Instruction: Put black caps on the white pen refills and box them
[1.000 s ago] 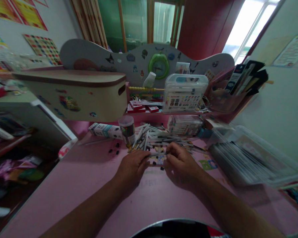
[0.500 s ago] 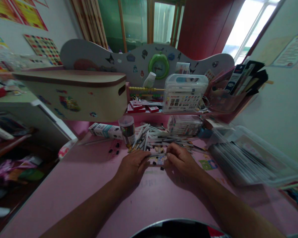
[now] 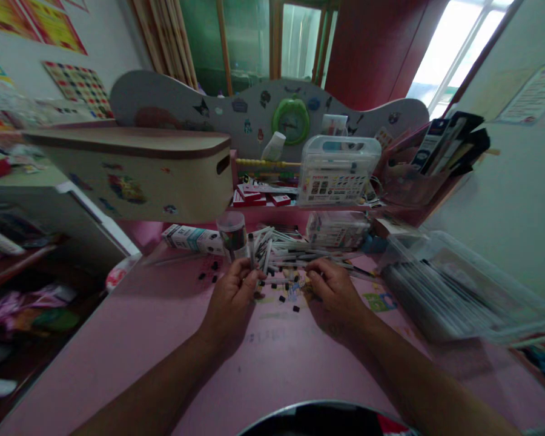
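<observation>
Upright between the thumb and fingers of my left hand point(image 3: 234, 297) is a pen point(image 3: 251, 247) with a dark top end. My right hand point(image 3: 333, 290) has its thumb and fingertips pinched together at the right, apart from that pen; whatever they hold, if anything, is too small to make out. Several small black pieces point(image 3: 282, 298) lie on the pink desk between the hands. Just beyond them spreads a pile of white and grey pen parts point(image 3: 295, 249). A clear round tub point(image 3: 231, 233) stands behind my left hand.
At the right, a clear plastic bin point(image 3: 481, 290) holds many slim pens or refills. A long white box point(image 3: 193, 240) lies at the back left, near more black pieces point(image 3: 215, 266). Above the desk, a shelf carries a cream storage box point(image 3: 163, 181) and a clear carry case point(image 3: 338, 175).
The hands have moved apart from a slim piece held level between them. My left hand has shifted left and turned its pen upright; my right hand stays pinched in nearly the same place.
</observation>
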Available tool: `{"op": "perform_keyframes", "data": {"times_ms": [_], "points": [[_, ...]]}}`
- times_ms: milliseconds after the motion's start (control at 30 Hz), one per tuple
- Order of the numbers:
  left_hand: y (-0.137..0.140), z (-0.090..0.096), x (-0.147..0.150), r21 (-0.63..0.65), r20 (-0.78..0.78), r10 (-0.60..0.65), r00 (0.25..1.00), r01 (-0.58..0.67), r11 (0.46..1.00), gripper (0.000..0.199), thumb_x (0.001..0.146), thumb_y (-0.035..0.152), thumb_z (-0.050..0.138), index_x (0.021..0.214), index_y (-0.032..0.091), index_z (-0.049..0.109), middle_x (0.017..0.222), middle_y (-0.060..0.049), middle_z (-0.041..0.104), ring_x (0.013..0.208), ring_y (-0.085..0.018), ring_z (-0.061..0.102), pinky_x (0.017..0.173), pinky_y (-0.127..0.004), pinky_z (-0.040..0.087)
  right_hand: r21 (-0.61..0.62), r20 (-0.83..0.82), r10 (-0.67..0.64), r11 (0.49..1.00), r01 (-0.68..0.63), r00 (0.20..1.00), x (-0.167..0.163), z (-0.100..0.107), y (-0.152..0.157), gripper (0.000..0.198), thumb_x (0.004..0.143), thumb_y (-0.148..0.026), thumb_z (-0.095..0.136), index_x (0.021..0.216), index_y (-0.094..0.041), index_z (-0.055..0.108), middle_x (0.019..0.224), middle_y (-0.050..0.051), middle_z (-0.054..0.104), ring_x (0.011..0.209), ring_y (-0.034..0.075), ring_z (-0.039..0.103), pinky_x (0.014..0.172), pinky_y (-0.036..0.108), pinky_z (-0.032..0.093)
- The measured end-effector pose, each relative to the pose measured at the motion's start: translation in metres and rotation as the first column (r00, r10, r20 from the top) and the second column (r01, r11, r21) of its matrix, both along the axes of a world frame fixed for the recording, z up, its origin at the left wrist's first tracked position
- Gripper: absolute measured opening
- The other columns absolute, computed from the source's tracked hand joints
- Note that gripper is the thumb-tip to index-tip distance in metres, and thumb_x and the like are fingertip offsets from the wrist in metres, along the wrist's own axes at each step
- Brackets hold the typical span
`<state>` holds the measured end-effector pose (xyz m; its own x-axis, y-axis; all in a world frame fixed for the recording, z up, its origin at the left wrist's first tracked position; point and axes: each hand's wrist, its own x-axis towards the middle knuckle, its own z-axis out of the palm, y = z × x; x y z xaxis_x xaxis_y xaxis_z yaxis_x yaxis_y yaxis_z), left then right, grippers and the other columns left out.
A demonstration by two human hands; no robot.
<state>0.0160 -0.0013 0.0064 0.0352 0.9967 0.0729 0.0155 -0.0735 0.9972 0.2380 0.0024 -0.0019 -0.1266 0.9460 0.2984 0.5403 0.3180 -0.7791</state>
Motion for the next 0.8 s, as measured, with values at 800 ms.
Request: {"op": "perform_keyframes", "data": {"times_ms": [800], "points": [[0.01, -0.01, 0.002, -0.327, 0.392, 0.037, 0.919, 0.102, 0.94, 0.033, 0.075, 0.041, 0.077, 0.086, 0.014, 0.063, 0.069, -0.004, 0.071, 0.049, -0.012, 0.061, 0.044, -0.022, 0.049, 0.06, 0.63, -0.049, 0.998, 0.014, 0.775, -0.018, -0.022, 0.009, 0.015, 0.09, -0.012, 0.058, 0.1, -0.018, 0.068, 0.102, 0.01, 0.065, 0.097, 0.026, 0.049, 0.086, 0.036, 0.037]]}}
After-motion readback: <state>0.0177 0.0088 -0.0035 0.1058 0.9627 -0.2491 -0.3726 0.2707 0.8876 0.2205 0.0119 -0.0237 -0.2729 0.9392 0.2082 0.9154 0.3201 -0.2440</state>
